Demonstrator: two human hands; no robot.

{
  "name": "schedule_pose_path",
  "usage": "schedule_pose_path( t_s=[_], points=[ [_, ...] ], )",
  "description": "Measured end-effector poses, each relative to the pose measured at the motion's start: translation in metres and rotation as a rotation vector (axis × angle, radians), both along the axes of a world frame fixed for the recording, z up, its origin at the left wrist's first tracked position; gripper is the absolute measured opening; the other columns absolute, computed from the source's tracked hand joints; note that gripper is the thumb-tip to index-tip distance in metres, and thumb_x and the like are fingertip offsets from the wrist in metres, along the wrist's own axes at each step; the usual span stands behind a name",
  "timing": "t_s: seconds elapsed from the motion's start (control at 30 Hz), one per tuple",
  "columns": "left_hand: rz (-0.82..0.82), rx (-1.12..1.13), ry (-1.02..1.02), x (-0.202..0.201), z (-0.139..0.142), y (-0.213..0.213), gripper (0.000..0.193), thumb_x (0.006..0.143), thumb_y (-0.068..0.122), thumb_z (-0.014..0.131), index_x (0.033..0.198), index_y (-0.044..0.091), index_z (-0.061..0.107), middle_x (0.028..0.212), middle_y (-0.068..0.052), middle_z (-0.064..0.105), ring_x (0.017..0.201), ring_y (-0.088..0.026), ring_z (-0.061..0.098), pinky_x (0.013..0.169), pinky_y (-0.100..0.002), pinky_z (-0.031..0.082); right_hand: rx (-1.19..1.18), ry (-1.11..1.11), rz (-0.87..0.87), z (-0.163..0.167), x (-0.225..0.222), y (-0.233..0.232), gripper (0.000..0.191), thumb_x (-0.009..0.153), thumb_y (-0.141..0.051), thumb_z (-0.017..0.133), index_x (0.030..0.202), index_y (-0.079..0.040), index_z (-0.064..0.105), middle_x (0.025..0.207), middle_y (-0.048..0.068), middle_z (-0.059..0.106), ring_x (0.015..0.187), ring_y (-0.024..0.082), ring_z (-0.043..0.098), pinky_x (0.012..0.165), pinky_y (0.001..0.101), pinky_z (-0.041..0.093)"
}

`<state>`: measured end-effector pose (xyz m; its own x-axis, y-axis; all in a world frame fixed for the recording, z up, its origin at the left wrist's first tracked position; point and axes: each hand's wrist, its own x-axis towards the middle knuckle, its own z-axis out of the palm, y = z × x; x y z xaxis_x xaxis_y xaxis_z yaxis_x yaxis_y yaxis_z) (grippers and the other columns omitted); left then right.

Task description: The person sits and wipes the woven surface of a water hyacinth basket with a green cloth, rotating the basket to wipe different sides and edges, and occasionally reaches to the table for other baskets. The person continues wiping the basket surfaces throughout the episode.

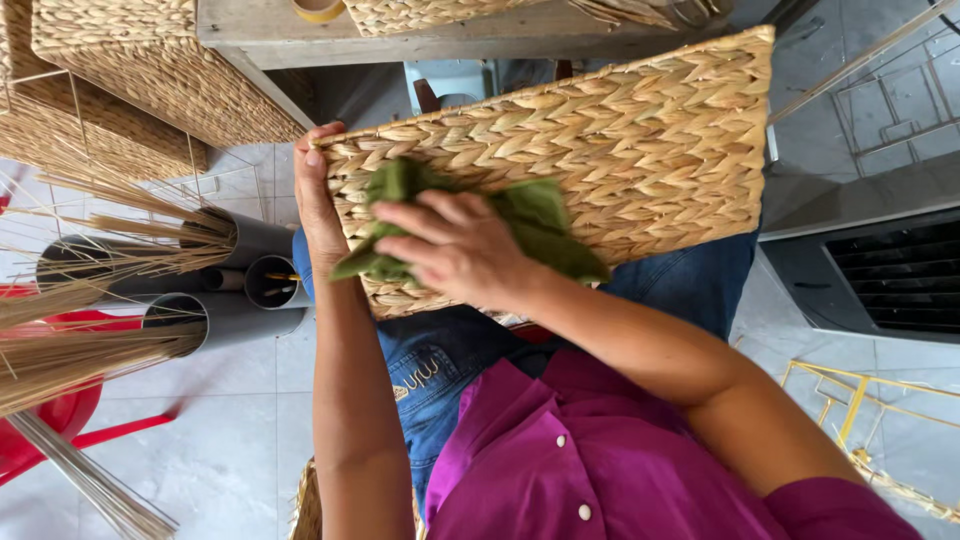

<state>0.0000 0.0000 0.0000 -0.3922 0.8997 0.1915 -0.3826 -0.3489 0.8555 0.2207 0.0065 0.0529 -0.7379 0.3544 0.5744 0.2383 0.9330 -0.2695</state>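
Observation:
A flat woven straw panel (640,140), pale tan with a braided pattern, rests over my lap. My left hand (318,200) grips its left edge, thumb side against the weave. My right hand (455,245) presses a crumpled green cloth (540,215) onto the panel's lower left part, fingers spread over the cloth. Blue jeans and a magenta shirt show below the panel.
Grey plastic tubes (225,300) holding bundles of dry straw (90,270) stand at the left beside a red plastic stool (60,410). More woven baskets (150,70) hang at the top left. A dark grey unit (880,270) and a yellow wire frame (860,420) sit at the right.

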Motion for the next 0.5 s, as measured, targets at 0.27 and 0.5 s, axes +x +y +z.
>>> schedule_pose_path(
  t_s=[0.27,0.5],
  points=[
    [0.082,-0.048,-0.005,0.001,-0.008,0.007,0.057,0.099,0.054,0.066,0.13,0.007,0.057,0.137,-0.01,0.053,0.126,-0.023,0.051,0.116,-0.04,0.041,0.04,-0.064,-0.608,-0.014,0.186,0.081,0.048,0.087,0.004,0.072,0.129,-0.018,0.076,0.15,0.003,0.053,0.132,0.025,0.055,0.112,0.043,0.043],
    [0.069,-0.009,-0.064,0.004,-0.013,0.005,0.054,0.102,0.054,0.064,0.131,0.008,0.057,0.139,-0.009,0.053,0.127,-0.023,0.051,0.116,-0.041,0.041,-0.097,0.106,-0.628,-0.024,0.167,0.053,0.046,0.091,0.01,0.066,0.13,-0.011,0.073,0.156,0.004,0.051,0.141,0.026,0.055,0.119,0.0389,0.04]
  ],
)
